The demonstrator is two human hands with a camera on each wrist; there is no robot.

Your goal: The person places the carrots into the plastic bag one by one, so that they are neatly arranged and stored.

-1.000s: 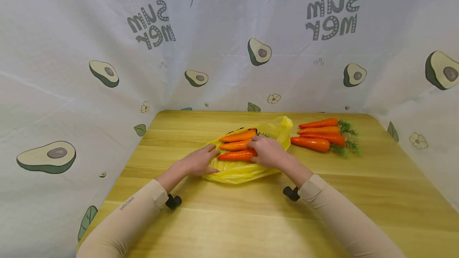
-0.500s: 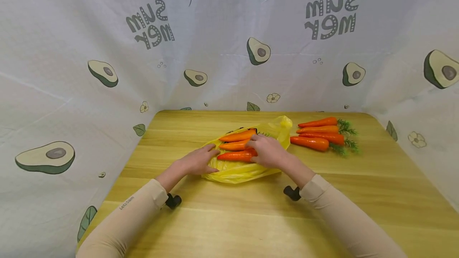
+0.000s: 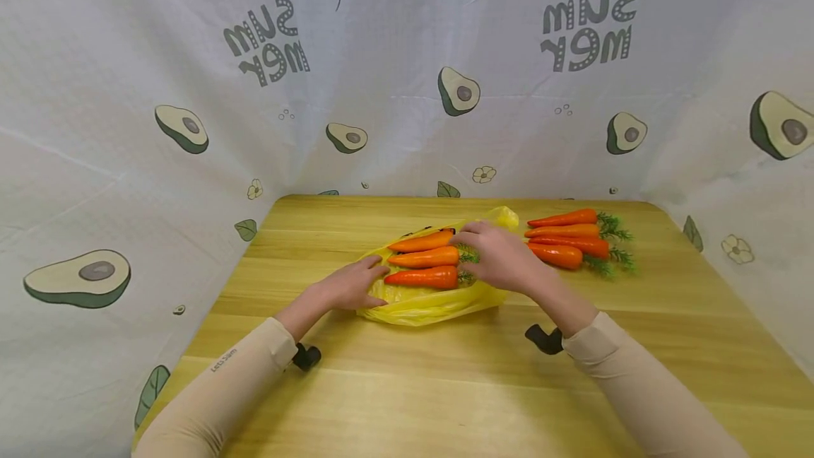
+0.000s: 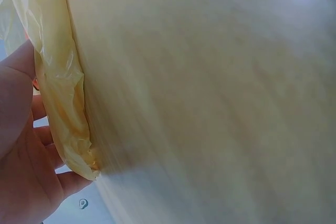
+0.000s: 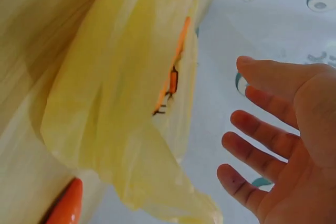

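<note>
Three carrots (image 3: 421, 278) with green tops lie side by side on a yellow plastic bag (image 3: 420, 313), their tips toward the left. My left hand (image 3: 350, 287) rests at the bag's left end with its fingers spread; the left wrist view has its fingers (image 4: 73, 183) along the yellow plastic (image 4: 60, 77). Over the carrots' leafy ends hovers my right hand (image 3: 502, 260), hiding part of the bag's right side. In the right wrist view that hand (image 5: 294, 140) has its fingers apart and holds nothing, beside the raised plastic (image 5: 115, 87).
Several more carrots (image 3: 566, 231) with green tops lie in a bunch at the right back of the wooden table (image 3: 407, 387). A white curtain (image 3: 394, 76) printed with avocados hangs behind and around the table.
My right hand has let go of the lower carrots and moved right and up from them, uncovering their thick ends and leaves. My left hand stays at the bag's left end.
</note>
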